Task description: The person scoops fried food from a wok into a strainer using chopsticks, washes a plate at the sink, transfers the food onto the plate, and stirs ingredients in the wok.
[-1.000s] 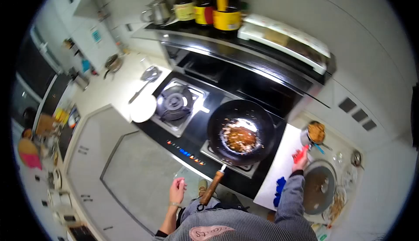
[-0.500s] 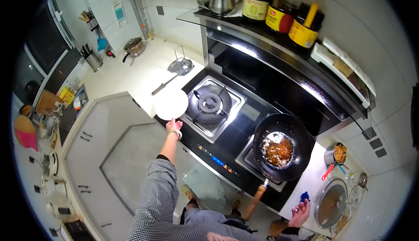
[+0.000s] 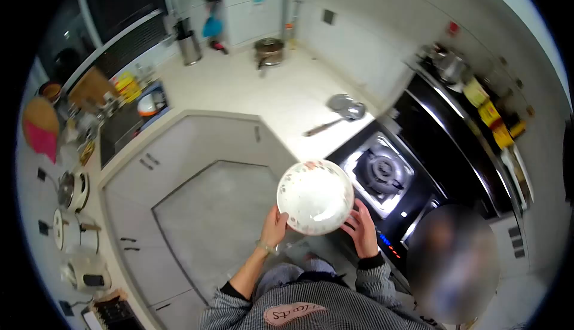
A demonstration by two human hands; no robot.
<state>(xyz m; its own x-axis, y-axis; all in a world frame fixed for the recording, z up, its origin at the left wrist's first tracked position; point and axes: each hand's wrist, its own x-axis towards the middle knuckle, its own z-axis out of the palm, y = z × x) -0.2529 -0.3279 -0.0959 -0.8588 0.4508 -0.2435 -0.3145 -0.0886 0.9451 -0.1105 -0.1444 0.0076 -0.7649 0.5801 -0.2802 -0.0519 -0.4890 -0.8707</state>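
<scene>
A white plate (image 3: pixel 315 197) with a floral rim is held in front of my body, over the floor and beside the counter corner. My left hand (image 3: pixel 274 225) grips its lower left edge, the thumb on the rim. At the lower right edge, my right hand (image 3: pixel 362 228) holds it with the fingers at the rim. Nothing lies on the plate except a few small specks. Close by on the right is the gas burner (image 3: pixel 382 171), with no pan on it. A large blurred patch hides the area where the wok stood.
Metal cooking utensils (image 3: pixel 344 112) lie on the counter (image 3: pixel 233 88) near the stove. A lidded pot (image 3: pixel 269 51) and a knife holder (image 3: pixel 190 49) stand farther back. The sink (image 3: pixel 122 130) is at left, appliances (image 3: pixel 75 234) below it. Sauce bottles (image 3: pixel 490 115) line the hood shelf.
The view has turned left. My left hand has lifted the plate off the counter and brought it closer; my right hand has left the blue item and now holds the plate too.
</scene>
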